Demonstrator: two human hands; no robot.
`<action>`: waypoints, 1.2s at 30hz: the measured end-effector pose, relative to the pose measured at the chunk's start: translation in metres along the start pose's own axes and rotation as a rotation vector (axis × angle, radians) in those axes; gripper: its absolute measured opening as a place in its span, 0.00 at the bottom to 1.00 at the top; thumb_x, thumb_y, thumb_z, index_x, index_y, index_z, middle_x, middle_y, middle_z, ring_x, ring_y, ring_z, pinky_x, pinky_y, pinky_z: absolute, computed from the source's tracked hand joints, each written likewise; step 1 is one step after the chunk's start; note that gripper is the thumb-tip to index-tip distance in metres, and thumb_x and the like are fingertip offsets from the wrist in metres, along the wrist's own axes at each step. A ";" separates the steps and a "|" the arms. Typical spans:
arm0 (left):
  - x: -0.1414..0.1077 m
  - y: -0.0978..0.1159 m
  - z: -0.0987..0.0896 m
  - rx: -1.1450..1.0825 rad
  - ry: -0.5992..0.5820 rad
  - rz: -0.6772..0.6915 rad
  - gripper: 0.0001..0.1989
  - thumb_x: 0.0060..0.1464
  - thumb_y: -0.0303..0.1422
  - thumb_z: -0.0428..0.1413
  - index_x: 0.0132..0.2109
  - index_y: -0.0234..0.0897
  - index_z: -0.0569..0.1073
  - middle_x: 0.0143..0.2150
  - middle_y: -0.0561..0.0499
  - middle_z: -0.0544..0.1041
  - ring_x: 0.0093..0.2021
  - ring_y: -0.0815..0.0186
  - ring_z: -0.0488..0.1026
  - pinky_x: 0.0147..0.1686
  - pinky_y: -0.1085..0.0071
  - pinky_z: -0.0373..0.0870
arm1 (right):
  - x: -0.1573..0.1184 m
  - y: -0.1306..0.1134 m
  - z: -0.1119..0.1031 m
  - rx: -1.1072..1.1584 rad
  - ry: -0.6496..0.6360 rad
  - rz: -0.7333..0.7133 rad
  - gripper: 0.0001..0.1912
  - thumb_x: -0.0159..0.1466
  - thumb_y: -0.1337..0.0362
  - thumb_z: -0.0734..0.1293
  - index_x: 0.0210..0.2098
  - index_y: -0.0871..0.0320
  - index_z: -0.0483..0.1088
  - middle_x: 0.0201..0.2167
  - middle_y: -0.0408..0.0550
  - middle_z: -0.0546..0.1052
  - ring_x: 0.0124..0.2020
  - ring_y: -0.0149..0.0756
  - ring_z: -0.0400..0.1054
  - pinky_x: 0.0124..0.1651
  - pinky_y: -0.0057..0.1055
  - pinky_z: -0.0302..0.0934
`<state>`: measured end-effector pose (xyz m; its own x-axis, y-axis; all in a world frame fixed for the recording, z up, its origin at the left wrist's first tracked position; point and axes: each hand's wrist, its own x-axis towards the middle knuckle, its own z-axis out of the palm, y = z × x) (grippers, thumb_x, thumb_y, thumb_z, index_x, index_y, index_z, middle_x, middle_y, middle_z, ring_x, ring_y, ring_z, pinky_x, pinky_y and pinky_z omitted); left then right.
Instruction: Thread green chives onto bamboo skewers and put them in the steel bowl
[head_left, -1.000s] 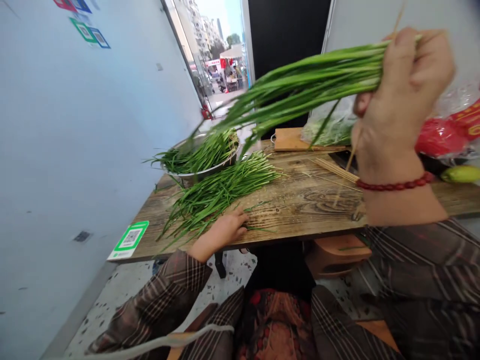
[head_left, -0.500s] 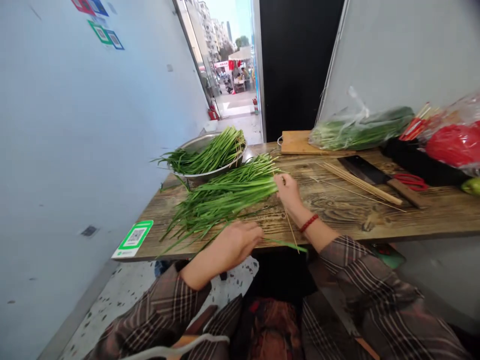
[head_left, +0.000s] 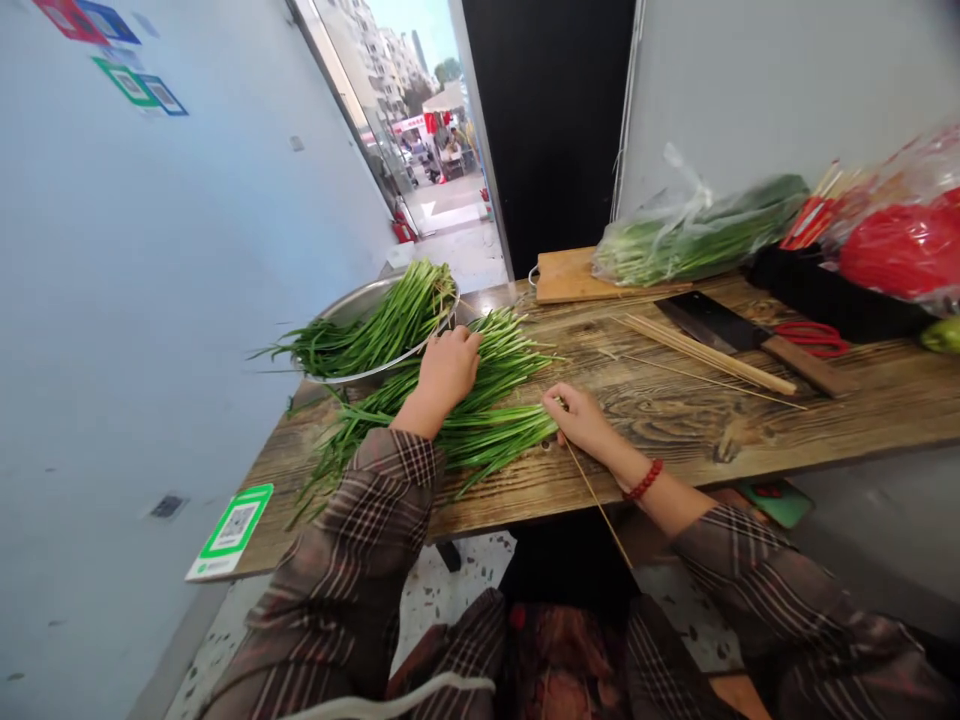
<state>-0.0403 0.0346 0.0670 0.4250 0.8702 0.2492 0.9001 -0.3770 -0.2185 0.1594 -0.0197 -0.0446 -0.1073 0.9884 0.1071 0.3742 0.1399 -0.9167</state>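
Note:
Long green chives [head_left: 495, 368] lie in a loose heap on the wooden table [head_left: 660, 425]. My right hand [head_left: 589, 425] is closed round the pale root ends of a separate bunch of chives [head_left: 510, 430] at the front of the heap. A thin wooden skewer [head_left: 600, 505] slants down from that hand past the table edge. Over the back of the heap, near the bowl's rim, is my left hand [head_left: 450, 370]; its fingers point down among the stalks, and their tips are hidden. More chives [head_left: 397, 315] fill the metal bowl [head_left: 341, 380].
To the right lie several skewers [head_left: 712, 355], a cleaver [head_left: 720, 325] and red rings [head_left: 814, 340]. Behind them are a cutting board [head_left: 566, 277], bagged greens [head_left: 697, 235] and a red bag [head_left: 904, 250]. A code card [head_left: 236, 525] sits at the left front corner.
My left hand has moved from the table's front edge up to the back of the heap. My right hand, with its bunch, is lower and nearer the front edge. The view has shifted slightly.

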 end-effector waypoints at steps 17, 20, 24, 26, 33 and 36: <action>0.005 0.029 0.065 -0.143 -0.043 -0.005 0.10 0.60 0.30 0.52 0.39 0.36 0.78 0.42 0.44 0.74 0.43 0.58 0.70 0.41 0.63 0.65 | 0.029 0.000 -0.015 -0.107 -0.016 0.046 0.09 0.63 0.60 0.60 0.33 0.56 0.70 0.07 0.34 0.64 0.12 0.30 0.65 0.24 0.24 0.57; 0.002 0.029 0.071 -0.270 0.066 -0.008 0.10 0.59 0.30 0.52 0.34 0.36 0.77 0.40 0.45 0.75 0.42 0.59 0.69 0.41 0.64 0.63 | 0.034 0.000 -0.014 -0.066 -0.014 0.020 0.10 0.63 0.58 0.60 0.32 0.56 0.69 0.09 0.34 0.64 0.12 0.30 0.66 0.22 0.23 0.56; -0.002 0.027 0.072 -0.459 0.190 0.007 0.07 0.60 0.29 0.53 0.34 0.37 0.74 0.42 0.49 0.77 0.44 0.61 0.68 0.44 0.64 0.62 | 0.035 0.005 -0.011 0.030 0.004 0.015 0.13 0.62 0.52 0.62 0.31 0.55 0.67 0.15 0.35 0.68 0.12 0.29 0.65 0.19 0.24 0.56; -0.005 0.026 0.071 -0.484 0.165 0.031 0.07 0.61 0.30 0.52 0.37 0.37 0.74 0.42 0.49 0.78 0.45 0.61 0.69 0.43 0.64 0.61 | 0.034 0.008 -0.010 0.030 0.010 -0.019 0.14 0.62 0.52 0.62 0.31 0.55 0.67 0.20 0.37 0.70 0.13 0.27 0.64 0.19 0.25 0.57; -0.009 0.026 0.074 -0.338 0.070 0.089 0.11 0.60 0.29 0.53 0.47 0.40 0.75 0.46 0.47 0.77 0.46 0.57 0.67 0.41 0.62 0.59 | 0.033 0.009 -0.013 -0.057 0.002 -0.044 0.11 0.62 0.55 0.62 0.30 0.56 0.67 0.21 0.39 0.70 0.15 0.27 0.62 0.21 0.25 0.57; -0.009 0.027 0.076 -0.272 0.060 0.090 0.08 0.61 0.31 0.52 0.40 0.39 0.77 0.40 0.46 0.76 0.43 0.57 0.66 0.38 0.61 0.58 | 0.033 0.010 -0.014 -0.067 -0.009 -0.030 0.12 0.62 0.54 0.62 0.31 0.56 0.68 0.20 0.39 0.69 0.15 0.27 0.61 0.20 0.25 0.56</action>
<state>-0.0266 0.0408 -0.0125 0.5023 0.8121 0.2971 0.8476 -0.5303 0.0166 0.1725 0.0148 -0.0452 -0.1275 0.9832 0.1305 0.4318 0.1735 -0.8851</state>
